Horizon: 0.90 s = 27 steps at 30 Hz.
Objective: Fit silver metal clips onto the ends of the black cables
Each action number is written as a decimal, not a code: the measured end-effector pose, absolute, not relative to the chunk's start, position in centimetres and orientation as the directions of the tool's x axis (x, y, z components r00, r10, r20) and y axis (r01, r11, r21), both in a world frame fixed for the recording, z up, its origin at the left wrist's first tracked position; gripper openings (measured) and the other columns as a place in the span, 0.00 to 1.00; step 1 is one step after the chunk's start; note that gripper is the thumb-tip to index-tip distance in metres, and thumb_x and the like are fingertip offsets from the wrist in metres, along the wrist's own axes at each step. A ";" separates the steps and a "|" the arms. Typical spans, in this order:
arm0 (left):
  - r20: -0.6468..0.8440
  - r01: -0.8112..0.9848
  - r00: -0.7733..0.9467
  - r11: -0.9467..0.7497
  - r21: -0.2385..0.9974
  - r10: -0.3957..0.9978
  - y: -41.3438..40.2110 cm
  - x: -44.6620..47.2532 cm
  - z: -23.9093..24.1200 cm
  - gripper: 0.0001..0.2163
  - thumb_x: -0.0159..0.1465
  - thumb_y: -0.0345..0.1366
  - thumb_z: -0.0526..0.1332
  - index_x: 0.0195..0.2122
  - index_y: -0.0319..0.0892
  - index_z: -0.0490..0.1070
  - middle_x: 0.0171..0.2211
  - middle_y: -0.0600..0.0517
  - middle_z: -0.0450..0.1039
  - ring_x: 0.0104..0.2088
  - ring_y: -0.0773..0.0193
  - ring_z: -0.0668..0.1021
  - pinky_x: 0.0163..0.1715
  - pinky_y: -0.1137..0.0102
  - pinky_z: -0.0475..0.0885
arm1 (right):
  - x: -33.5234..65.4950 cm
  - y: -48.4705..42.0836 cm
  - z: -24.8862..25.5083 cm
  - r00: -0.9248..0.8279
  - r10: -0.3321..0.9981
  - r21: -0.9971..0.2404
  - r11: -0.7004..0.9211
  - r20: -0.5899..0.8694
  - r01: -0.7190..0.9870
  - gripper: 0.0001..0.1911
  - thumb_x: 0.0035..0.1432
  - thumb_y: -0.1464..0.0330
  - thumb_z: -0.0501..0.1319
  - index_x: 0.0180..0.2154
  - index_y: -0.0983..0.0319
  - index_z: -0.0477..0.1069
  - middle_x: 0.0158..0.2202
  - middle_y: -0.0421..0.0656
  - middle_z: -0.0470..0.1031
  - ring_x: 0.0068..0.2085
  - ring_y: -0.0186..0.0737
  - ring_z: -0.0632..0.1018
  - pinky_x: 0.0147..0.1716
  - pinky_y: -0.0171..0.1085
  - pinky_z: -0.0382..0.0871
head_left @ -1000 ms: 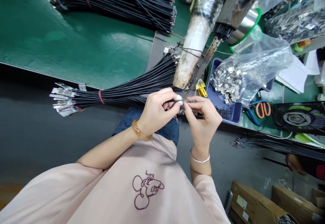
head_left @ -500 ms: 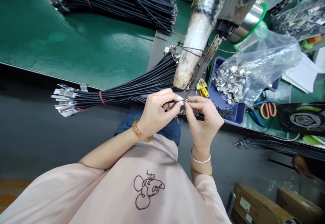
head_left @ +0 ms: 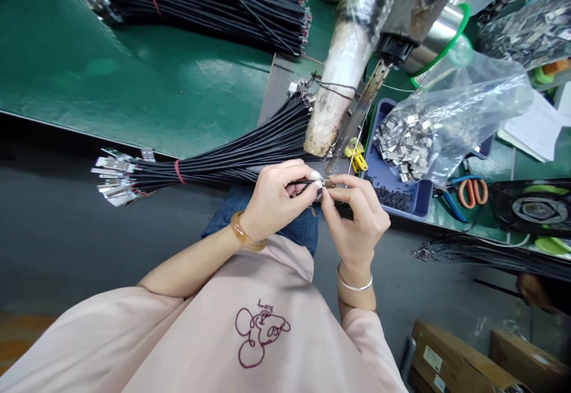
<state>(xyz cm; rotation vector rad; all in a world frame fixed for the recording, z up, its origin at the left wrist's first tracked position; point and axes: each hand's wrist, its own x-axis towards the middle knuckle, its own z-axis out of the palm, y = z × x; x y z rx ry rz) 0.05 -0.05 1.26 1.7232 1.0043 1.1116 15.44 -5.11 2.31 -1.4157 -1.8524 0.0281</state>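
Note:
My left hand (head_left: 276, 203) is closed in a pinch on the end of a thin black cable (head_left: 300, 184), just below the bench edge. My right hand (head_left: 354, 214) meets it fingertip to fingertip and pinches a small metal clip (head_left: 329, 184) at that cable end. A tied bundle of black cables (head_left: 223, 161) with metal terminals (head_left: 111, 173) at its left end lies across the bench edge beside my left hand. Directly above my fingers hangs a tool with a taped white barrel (head_left: 339, 84) and a thin metal blade (head_left: 357, 119).
A blue tray (head_left: 414, 197) holds small black pieces and a plastic bag of metal clips (head_left: 410, 137). A second cable bundle (head_left: 214, 6) lies on the green mat (head_left: 134, 84). Orange-handled scissors (head_left: 473, 191), yellow clips (head_left: 355, 155), a solder spool (head_left: 439, 36) and cardboard boxes (head_left: 450, 357) are around.
My right hand's fingers have dropped slightly and shifted their pinch at the cable tip; the left hand holds almost still.

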 end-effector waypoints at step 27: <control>0.278 0.172 0.317 -0.343 0.923 0.907 0.0 -0.2 1.2 0.04 0.62 0.27 0.62 0.31 0.38 0.75 0.24 0.56 0.68 0.22 0.72 0.65 0.24 0.75 0.61 | 16.0 -5.4 2.2 -0.122 0.792 -0.412 0.435 0.598 0.801 0.08 0.60 0.77 0.65 0.35 0.57 0.70 0.44 0.44 0.83 0.45 0.38 0.84 0.43 0.37 0.81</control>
